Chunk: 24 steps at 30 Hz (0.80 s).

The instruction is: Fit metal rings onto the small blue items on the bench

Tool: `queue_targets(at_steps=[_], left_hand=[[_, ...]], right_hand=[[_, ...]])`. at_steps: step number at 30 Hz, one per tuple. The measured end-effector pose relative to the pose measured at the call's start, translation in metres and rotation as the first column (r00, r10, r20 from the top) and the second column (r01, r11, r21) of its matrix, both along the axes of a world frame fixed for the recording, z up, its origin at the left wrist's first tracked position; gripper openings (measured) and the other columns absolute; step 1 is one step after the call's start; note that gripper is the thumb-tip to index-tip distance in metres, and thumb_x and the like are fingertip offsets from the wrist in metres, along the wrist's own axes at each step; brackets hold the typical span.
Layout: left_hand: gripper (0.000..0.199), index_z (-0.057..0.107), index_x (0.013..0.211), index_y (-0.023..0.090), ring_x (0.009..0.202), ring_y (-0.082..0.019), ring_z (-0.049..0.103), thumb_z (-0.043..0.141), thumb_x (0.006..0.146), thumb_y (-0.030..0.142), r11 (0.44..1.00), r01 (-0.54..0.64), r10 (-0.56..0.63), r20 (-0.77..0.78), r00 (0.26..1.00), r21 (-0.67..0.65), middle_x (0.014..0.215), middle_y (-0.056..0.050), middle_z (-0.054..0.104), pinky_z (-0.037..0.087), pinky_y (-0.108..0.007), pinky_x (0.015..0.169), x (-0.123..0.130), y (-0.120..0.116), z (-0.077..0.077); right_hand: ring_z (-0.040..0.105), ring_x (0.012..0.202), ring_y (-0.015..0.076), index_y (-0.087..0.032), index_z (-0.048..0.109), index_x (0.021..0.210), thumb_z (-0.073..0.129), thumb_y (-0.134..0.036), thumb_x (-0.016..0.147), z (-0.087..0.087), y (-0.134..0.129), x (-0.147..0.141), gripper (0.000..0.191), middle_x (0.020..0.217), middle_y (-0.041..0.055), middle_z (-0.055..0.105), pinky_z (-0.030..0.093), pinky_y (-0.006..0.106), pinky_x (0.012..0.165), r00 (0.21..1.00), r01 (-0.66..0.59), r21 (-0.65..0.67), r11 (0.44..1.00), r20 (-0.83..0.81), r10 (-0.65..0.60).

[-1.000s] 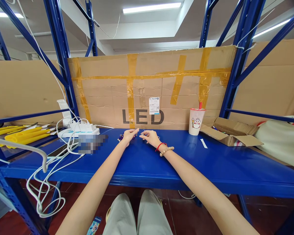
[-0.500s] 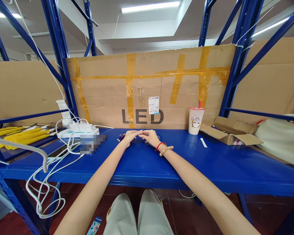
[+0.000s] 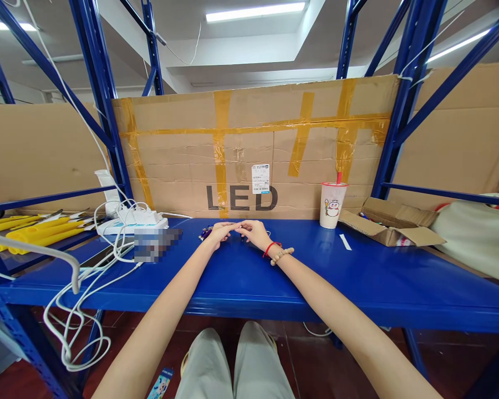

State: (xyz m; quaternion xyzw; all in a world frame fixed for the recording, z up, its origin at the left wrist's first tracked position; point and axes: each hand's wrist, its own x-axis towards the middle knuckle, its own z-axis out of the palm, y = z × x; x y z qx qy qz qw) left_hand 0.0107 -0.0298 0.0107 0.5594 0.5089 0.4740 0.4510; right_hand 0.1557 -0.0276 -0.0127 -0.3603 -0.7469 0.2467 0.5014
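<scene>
My left hand (image 3: 222, 233) and my right hand (image 3: 255, 233) meet over the middle of the blue shelf (image 3: 249, 277), fingertips touching. The fingers of both are bent and pressed together; whatever is between them is too small or hidden to name. Just left of my left hand lies a small cluster of shiny purple pieces (image 3: 205, 233), partly covered by it. A red cord and a beaded bracelet (image 3: 281, 256) circle my right wrist.
A paper cup (image 3: 333, 205) with a red straw stands at the back right, near an open cardboard box (image 3: 393, 221) and a white paper strip (image 3: 345, 242). Left are a power strip (image 3: 137, 220), tangled white cables (image 3: 69, 327) and yellow-handled tools (image 3: 45, 233). Taped cardboard (image 3: 174, 166) closes the back.
My hands stay together in the same place; only a slight shift of the fingers shows. Nothing else has visibly moved.
</scene>
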Motion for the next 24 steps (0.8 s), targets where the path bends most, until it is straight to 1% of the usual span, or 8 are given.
queue_targets(at_steps=[5, 8, 10, 12, 15, 18, 22, 24], left_hand=[[0.046, 0.067, 0.088, 0.017, 0.051, -0.005, 0.046, 0.077, 0.047, 0.037, 0.999, 0.031, -0.031, 0.011, 0.999, 0.006, 0.071, 0.000, 0.061, 0.031, -0.017, 0.045, 0.000, 0.002, -0.001], [0.038, 0.064, 0.083, 0.017, 0.054, -0.005, 0.047, 0.074, 0.051, 0.034, 0.994, 0.008, -0.011, 0.028, 1.000, 0.108, 0.069, 0.001, 0.058, 0.032, -0.016, 0.047, 0.003, 0.000, 0.000], [0.030, 0.061, 0.079, 0.016, 0.056, -0.005, 0.046, 0.070, 0.057, 0.035, 0.980, -0.032, 0.023, 0.050, 0.999, 0.199, 0.070, 0.002, 0.056, 0.033, -0.016, 0.049, 0.005, -0.001, 0.001], [0.025, 0.057, 0.075, 0.016, 0.055, -0.005, 0.045, 0.063, 0.064, 0.038, 0.963, -0.084, 0.067, 0.072, 0.995, 0.254, 0.070, 0.002, 0.054, 0.034, -0.016, 0.050, 0.006, 0.000, 0.002], [0.025, 0.054, 0.073, 0.015, 0.051, -0.006, 0.043, 0.049, 0.073, 0.039, 0.949, -0.171, 0.152, 0.089, 0.984, 0.265, 0.069, 0.001, 0.053, 0.033, -0.019, 0.048, 0.004, 0.005, 0.001], [0.024, 0.053, 0.073, 0.015, 0.049, -0.008, 0.043, 0.040, 0.076, 0.034, 0.935, -0.235, 0.226, 0.065, 0.972, 0.265, 0.068, -0.001, 0.054, 0.033, -0.020, 0.048, 0.000, 0.011, -0.001], [0.022, 0.055, 0.071, 0.016, 0.062, -0.013, 0.051, 0.038, 0.076, 0.028, 0.902, -0.291, 0.315, -0.027, 0.949, 0.318, 0.071, -0.003, 0.058, 0.038, -0.023, 0.058, -0.005, 0.015, -0.004], [0.018, 0.056, 0.072, 0.016, 0.072, -0.016, 0.054, 0.042, 0.075, 0.027, 0.890, -0.279, 0.332, -0.091, 0.939, 0.361, 0.075, -0.004, 0.060, 0.039, -0.025, 0.066, -0.006, 0.014, -0.005]], right_hand=[[0.060, 0.058, 0.0150, -0.015, 0.065, 0.086, 0.060, -0.039, 0.072, 0.000, 0.000, -0.001, 0.028, 0.072, 0.0047, 0.065, 0.045, 0.019, 0.038, 1.000, -0.001, -0.002, 1.000, 0.005, 0.001], [0.059, 0.055, 0.0130, -0.015, 0.061, 0.093, 0.061, -0.037, 0.071, 0.001, -0.001, -0.001, 0.031, 0.071, 0.0039, 0.065, 0.045, 0.018, 0.037, 1.000, 0.014, -0.022, 1.000, -0.011, -0.014], [0.057, 0.051, 0.0113, -0.016, 0.056, 0.096, 0.062, -0.039, 0.071, 0.001, -0.001, 0.000, 0.034, 0.068, 0.0017, 0.064, 0.044, 0.017, 0.037, 0.998, 0.036, -0.026, 0.999, -0.045, -0.037], [0.056, 0.049, 0.0102, -0.017, 0.053, 0.092, 0.061, -0.042, 0.071, 0.002, -0.002, 0.000, 0.033, 0.066, 0.0001, 0.063, 0.044, 0.017, 0.037, 0.996, 0.055, -0.014, 0.998, -0.070, -0.056], [0.055, 0.049, 0.0107, -0.017, 0.052, 0.083, 0.060, -0.045, 0.071, 0.001, 0.000, 0.001, 0.031, 0.063, -0.0003, 0.060, 0.044, 0.018, 0.037, 0.997, 0.066, 0.007, 0.998, -0.049, -0.065], [0.056, 0.050, 0.0112, -0.017, 0.053, 0.083, 0.063, -0.044, 0.068, -0.003, 0.005, 0.002, 0.033, 0.062, -0.0005, 0.059, 0.046, 0.019, 0.040, 0.997, 0.081, 0.019, 0.997, -0.007, -0.081], [0.057, 0.053, 0.0107, -0.017, 0.055, 0.087, 0.069, -0.039, 0.064, -0.006, 0.011, 0.005, 0.035, 0.068, 0.0000, 0.061, 0.048, 0.021, 0.046, 0.987, 0.150, 0.052, 0.987, 0.059, -0.153], [0.057, 0.054, 0.0107, -0.016, 0.056, 0.087, 0.070, -0.036, 0.063, -0.006, 0.011, 0.006, 0.035, 0.068, 0.0003, 0.061, 0.049, 0.022, 0.047, 0.982, 0.175, 0.051, 0.983, 0.067, -0.178]])
